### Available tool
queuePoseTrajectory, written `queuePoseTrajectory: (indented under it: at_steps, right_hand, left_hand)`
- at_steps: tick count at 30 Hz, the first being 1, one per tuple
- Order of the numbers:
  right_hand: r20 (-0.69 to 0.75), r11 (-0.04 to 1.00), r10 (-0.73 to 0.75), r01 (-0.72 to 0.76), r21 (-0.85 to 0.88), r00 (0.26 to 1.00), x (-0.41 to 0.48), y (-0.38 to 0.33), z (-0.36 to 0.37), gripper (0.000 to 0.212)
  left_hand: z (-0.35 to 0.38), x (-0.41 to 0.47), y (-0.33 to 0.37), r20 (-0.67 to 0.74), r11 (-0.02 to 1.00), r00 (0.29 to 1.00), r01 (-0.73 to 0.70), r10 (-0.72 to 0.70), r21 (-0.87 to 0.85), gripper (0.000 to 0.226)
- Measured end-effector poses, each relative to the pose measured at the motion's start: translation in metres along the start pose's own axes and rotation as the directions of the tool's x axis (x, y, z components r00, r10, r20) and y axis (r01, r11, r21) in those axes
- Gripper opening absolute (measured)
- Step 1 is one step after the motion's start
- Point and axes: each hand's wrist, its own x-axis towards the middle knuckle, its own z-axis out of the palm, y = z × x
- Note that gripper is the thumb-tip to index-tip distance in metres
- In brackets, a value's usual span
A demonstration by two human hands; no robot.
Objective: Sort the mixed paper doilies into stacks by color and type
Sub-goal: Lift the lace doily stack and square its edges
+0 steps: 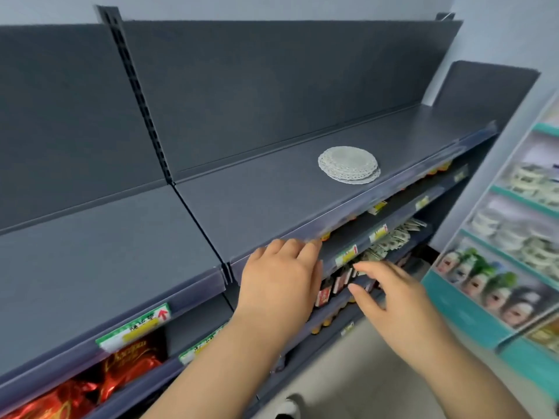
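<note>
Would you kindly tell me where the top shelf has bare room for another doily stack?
The top shelf is bare from the white doily stack left to the slotted upright, and beyond it. The lower shelves are packed with goods.

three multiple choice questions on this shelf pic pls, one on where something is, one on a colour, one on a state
1. Where does the doily stack lie?
A. on the floor
B. on the top shelf
C. on a lower shelf

2. What colour are the doilies in it?
A. white
B. red
C. green

3. How is the right hand?
A. gripping a doily
B. closed in a fist
C. fingers spread, holding nothing

Answers:
1. B: the stack rests on the grey top shelf, toward its right end.
2. A: every visible doily is white lace.
3. C: its fingers are spread apart in the air, lower than the top shelf.
</note>
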Motion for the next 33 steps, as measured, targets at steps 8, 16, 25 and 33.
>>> queuePoseTrajectory:
  at_steps: [8,16,25,33]
  right_hand:
    - [-0.013,0.996,-0.055,0.054,-0.066,0.998,0.118,0.043,-0.011,0.034]
    - [-0.091,0.997,-0.073,0.069,-0.044,0.993,0.219,0.081,-0.021,0.035]
    - [-0.033,0.994,-0.097,0.099,0.053,0.995,0.306,0.145,-0.024,0.031]
    - [0.124,0.976,-0.217,0.211,0.061,0.968,0.398,0.192,-0.035,0.032]
  left_hand:
    - [0.056,0.115,-0.014,-0.031,0.998,0.998,0.045,-0.046,-0.032,0.023]
    - [0.089,0.226,-0.005,-0.077,0.995,0.997,-0.019,0.011,-0.094,0.026]
    - [0.148,0.284,0.001,0.135,0.996,0.987,0.088,-0.091,0.031,0.035]
    - [0.183,0.335,0.016,0.198,0.936,0.924,0.289,-0.328,0.203,0.033]
